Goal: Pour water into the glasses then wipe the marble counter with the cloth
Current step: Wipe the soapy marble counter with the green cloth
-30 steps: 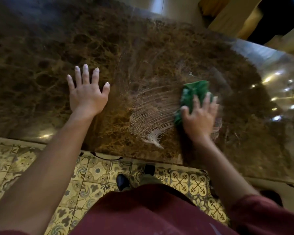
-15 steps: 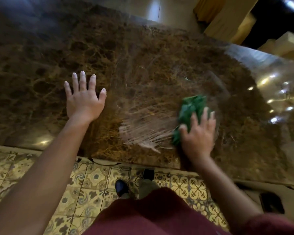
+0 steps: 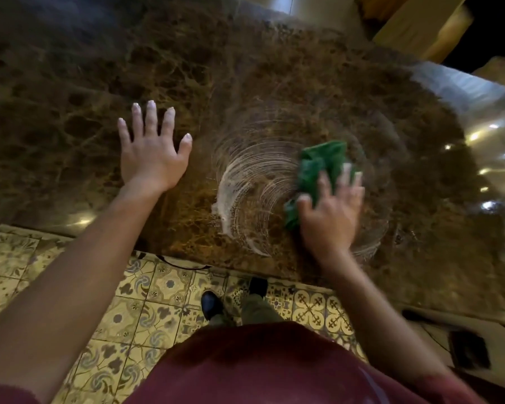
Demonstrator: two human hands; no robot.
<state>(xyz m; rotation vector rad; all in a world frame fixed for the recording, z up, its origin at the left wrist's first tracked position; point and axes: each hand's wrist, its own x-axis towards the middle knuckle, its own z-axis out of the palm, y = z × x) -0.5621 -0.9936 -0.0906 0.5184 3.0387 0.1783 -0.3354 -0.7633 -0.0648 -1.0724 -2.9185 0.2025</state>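
A crumpled green cloth [image 3: 318,167] lies on the brown marble counter [image 3: 245,77], right of centre. My right hand [image 3: 330,217] presses down on the cloth's near part, fingers spread over it and blurred. Curved wet streaks [image 3: 245,193] arc across the marble just left of the cloth. My left hand [image 3: 150,153] rests flat on the counter further left, fingers apart and holding nothing. No glasses or water container are in view.
The counter's near edge [image 3: 187,260] runs above a patterned tile floor [image 3: 143,316], where my shoes [image 3: 210,304] show. Light reflections [image 3: 484,170] glint on the counter's right side. Beige furniture [image 3: 414,21] stands beyond the far right corner.
My right hand has swept the green cloth round in an arc, leaving circular wet streaks where straighter ones were. My left hand stays flat in the same spot.
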